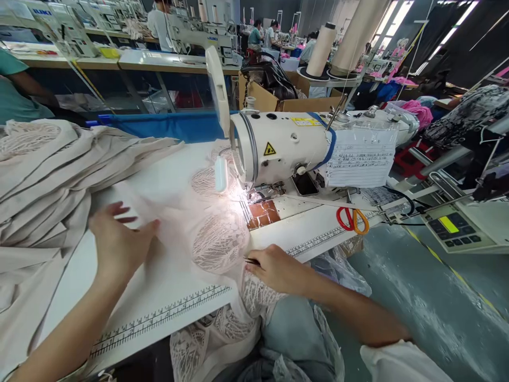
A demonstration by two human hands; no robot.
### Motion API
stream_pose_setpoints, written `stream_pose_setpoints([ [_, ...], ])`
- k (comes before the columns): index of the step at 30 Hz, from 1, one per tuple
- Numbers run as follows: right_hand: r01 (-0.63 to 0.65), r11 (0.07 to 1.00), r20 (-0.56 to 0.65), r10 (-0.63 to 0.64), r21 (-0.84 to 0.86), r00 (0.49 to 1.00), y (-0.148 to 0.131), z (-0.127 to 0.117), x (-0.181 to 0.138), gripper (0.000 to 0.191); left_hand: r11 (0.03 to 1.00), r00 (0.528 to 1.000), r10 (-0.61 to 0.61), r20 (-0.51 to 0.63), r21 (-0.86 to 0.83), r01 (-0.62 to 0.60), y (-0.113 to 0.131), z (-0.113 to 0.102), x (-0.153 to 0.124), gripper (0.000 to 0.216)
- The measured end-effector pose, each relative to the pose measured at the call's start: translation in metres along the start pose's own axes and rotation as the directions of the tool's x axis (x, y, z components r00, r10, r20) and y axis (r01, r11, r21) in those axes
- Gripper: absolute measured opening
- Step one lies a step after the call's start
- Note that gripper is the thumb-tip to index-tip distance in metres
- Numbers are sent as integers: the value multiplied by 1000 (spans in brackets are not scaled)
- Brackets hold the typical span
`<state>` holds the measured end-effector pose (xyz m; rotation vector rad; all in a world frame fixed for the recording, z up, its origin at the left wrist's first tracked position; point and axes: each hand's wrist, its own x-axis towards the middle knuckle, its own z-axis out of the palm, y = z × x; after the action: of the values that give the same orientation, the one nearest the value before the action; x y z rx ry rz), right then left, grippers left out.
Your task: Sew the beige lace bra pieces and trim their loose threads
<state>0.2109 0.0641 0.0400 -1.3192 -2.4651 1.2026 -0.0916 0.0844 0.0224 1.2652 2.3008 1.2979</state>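
Note:
My left hand (121,241) is over the white machine table at the left, fingers spread. Its thumb reaches the edge of a sheer pale fabric (175,217); whether they touch I cannot tell. My right hand (274,268) is closed around a small dark pointed tool (252,261), like tweezers, most of it hidden in the fingers. It rests at the edge of a pale pink lace bra cup (220,241). More of the lace garment (222,329) hangs over the table edge onto my lap. Fabric runs under the lit needle area of the sewing machine (278,143).
Beige fabric pieces (71,175) are heaped at the left. Red-and-orange-handled scissors (352,220) lie right of the machine. A printed ruler (167,317) follows the table's front edge. A control panel (451,225) stands at the right. Thread cones (321,50) rise behind; people work beyond.

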Motion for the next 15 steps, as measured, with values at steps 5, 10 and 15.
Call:
stream_pose_setpoints([
  [5, 106, 938, 122, -69, -331, 990, -12, -37, 5, 19, 617, 619, 744, 251, 97, -781, 17, 38, -48, 20],
  [10, 251, 861, 184, -187, -442, 965, -13, -85, 13, 19, 336, 106, 741, 663, -229, -913, 49, 87, -92, 33],
  [15, 45, 815, -91, -119, -578, 989, 16, -87, 36, 20, 345, 136, 794, 593, -255, -903, 60, 102, -69, 42],
])
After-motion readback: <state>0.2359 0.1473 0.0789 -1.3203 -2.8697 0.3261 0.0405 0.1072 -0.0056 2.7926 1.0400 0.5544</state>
